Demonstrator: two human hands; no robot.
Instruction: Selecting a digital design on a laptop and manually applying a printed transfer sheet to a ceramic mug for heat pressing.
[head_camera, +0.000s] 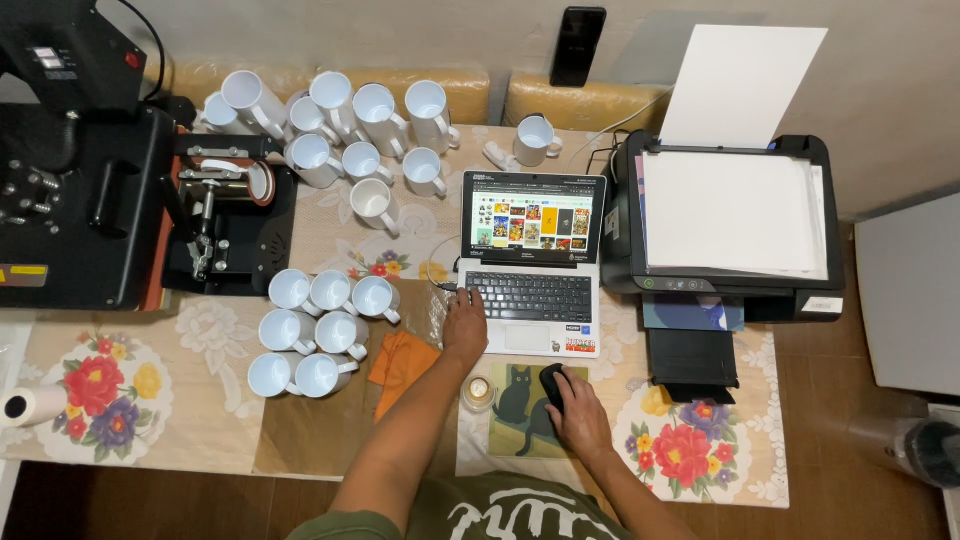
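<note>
Left hand (465, 325) fingers spread flat on the laptop (535, 262) keyboard's left edge, holding nothing. Right hand (577, 410) fingers curled over black mouse (551, 385) on cat mousepad (515, 410); white mugs (310, 330) left of fingers.

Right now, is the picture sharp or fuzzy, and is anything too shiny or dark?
In the head view, most things look sharp: the white mugs, the laptop, both hands. The laptop screen glows bright but its little pictures are too small to make out. The black heat press at the left is dark and hides detail. Straight edges bend a little near the corners.
</note>
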